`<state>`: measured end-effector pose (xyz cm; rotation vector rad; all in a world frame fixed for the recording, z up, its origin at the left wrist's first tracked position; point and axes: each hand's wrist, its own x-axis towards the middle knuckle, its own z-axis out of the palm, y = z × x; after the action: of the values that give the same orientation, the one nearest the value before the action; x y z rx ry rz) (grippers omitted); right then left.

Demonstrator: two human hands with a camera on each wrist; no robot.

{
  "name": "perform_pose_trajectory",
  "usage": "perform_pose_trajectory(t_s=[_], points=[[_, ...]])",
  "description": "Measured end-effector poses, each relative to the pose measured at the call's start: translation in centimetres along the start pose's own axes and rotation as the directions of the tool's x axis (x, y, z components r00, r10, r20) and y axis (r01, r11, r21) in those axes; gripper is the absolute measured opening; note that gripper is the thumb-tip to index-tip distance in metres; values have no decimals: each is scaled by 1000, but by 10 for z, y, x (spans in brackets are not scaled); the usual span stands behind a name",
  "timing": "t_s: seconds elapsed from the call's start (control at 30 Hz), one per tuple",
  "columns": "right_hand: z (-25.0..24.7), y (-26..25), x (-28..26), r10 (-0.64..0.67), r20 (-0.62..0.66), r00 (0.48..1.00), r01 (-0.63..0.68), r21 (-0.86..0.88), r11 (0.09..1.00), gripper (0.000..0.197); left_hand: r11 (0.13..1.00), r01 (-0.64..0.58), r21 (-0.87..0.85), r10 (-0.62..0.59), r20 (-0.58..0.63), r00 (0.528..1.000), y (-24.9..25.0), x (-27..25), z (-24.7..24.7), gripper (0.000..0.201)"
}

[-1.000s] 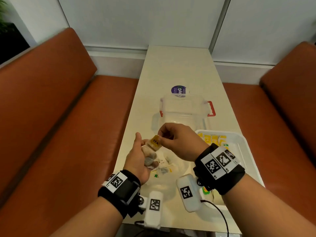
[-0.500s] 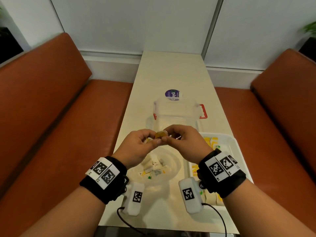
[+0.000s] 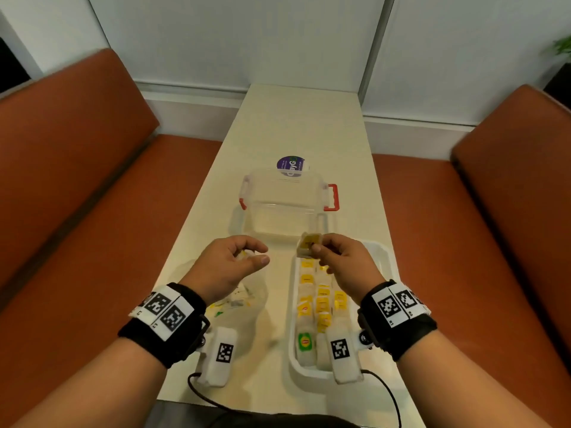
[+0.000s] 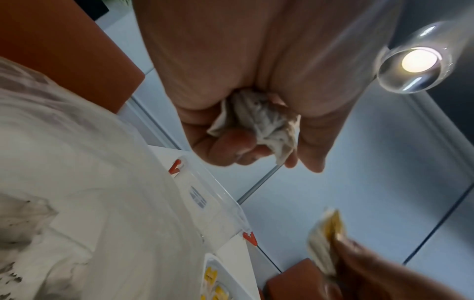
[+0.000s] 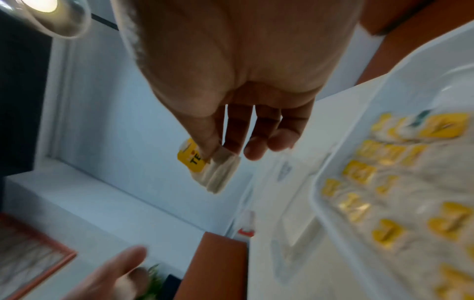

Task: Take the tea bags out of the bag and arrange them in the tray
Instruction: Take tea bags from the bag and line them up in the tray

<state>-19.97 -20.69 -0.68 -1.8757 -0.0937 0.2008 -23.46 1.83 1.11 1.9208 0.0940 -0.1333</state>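
Observation:
My right hand [image 3: 315, 247] pinches a tea bag [image 3: 308, 243] with a yellow tag between thumb and forefinger, above the far left corner of the white tray [image 3: 384, 253]. The right wrist view shows that pinch [image 5: 218, 155] on the tea bag [image 5: 205, 168]. Several yellow-tagged tea bags [image 3: 323, 299] lie in rows in the tray. My left hand [image 3: 259, 254] hovers over the clear plastic bag [image 3: 247, 299], its fingers curled round a crumpled bunch of tea bags [image 4: 261, 121]. More tea bags show dimly inside the bag.
A clear lidded box [image 3: 284, 208] with red handles stands just beyond both hands, with a purple round sticker [image 3: 292, 165] behind it. The narrow pale table [image 3: 296, 118] runs between two orange benches [image 3: 77, 211]. Sensor cables trail at the near edge.
The hands, together at the middle half a second ago, have parted. The right hand carried the yellow-tagged tea bag right, over the tray; the left drew back over the plastic bag.

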Motion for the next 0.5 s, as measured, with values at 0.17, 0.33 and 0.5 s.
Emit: perform_pose_trajectory(t_s=[0.17, 0.33, 0.5], points=[[-46, 79, 16, 185, -195, 963, -214, -144, 966, 12, 999, 46, -8, -46, -63, 997, -10, -1, 11, 10], [-55, 132, 19, 352, -268, 897, -429, -335, 839, 16, 993, 106, -58, -109, -66, 992, -19, 5, 13, 8], [-49, 148, 22, 466, -248, 849, -527, -423, 737, 13, 990, 132, -47, -133, -35, 990, -20, 10, 9, 6]])
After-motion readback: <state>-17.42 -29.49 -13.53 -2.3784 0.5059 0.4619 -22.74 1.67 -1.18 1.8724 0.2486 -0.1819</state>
